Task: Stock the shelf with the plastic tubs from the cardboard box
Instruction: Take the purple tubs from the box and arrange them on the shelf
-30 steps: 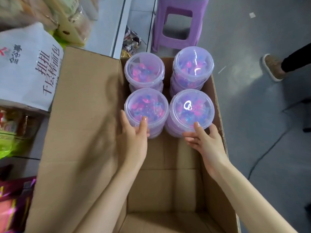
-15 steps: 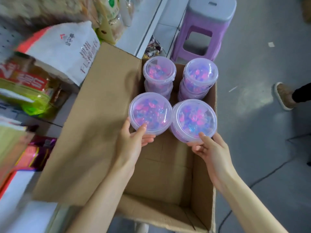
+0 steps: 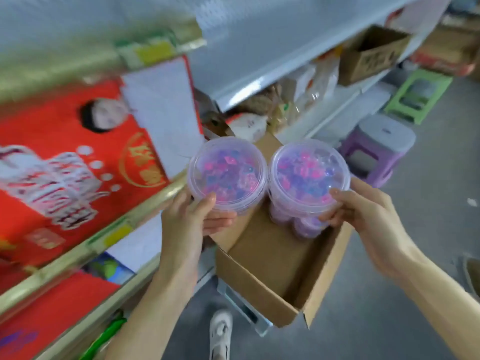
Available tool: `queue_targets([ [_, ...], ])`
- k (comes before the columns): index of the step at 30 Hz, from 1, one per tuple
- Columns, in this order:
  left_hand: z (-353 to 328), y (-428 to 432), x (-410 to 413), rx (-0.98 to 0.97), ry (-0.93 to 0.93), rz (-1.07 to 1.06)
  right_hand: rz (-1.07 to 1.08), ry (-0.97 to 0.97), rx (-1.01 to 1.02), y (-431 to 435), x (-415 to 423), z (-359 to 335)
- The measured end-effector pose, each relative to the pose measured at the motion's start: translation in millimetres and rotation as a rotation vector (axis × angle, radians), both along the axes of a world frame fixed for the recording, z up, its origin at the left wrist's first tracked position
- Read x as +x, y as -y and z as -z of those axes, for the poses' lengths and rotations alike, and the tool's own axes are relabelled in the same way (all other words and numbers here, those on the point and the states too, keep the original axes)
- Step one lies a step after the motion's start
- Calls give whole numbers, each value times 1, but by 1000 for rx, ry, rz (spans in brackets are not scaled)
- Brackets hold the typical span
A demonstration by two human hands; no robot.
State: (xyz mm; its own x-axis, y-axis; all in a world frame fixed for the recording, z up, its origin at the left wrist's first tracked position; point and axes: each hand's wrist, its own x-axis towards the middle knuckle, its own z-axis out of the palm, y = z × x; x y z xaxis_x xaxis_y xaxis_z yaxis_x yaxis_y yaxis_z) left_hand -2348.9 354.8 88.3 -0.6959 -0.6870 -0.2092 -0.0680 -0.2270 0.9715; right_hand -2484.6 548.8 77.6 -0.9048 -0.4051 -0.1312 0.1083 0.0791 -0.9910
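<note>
Plastic tub [image 3: 227, 175] in left grip [image 3: 191, 219]

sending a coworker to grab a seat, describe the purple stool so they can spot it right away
Start at the open brown cardboard box beside the white metal shelving. On the grey floor just beyond the box's far end stands the low purple plastic stool. Unlike the green plastic stool farther along the aisle, it has a pale grey seat and purple legs.
</note>
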Motion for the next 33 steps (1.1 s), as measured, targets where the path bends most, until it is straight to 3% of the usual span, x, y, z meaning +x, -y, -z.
queue_targets([
  [6,-115,43,109,-123,-157,-199,-231,-118,-162,68,59,-106],
  [13,-200,129,215,-229,-227,-431,-480,95,-304,197,144,-184],
  [20,-232,240,298,-179,-116,-564,-633,125,-148,333,199,-222],
  [27,-220,319,317,-80,-78,-654,-686,155,-43,440,221,-223],
  [31,-209,341,312,-70,-9,-712,-686,99,60,471,211,-221],
  [33,-210,348,311,-58,33,-700,-700,-31,142,483,203,-225],
])
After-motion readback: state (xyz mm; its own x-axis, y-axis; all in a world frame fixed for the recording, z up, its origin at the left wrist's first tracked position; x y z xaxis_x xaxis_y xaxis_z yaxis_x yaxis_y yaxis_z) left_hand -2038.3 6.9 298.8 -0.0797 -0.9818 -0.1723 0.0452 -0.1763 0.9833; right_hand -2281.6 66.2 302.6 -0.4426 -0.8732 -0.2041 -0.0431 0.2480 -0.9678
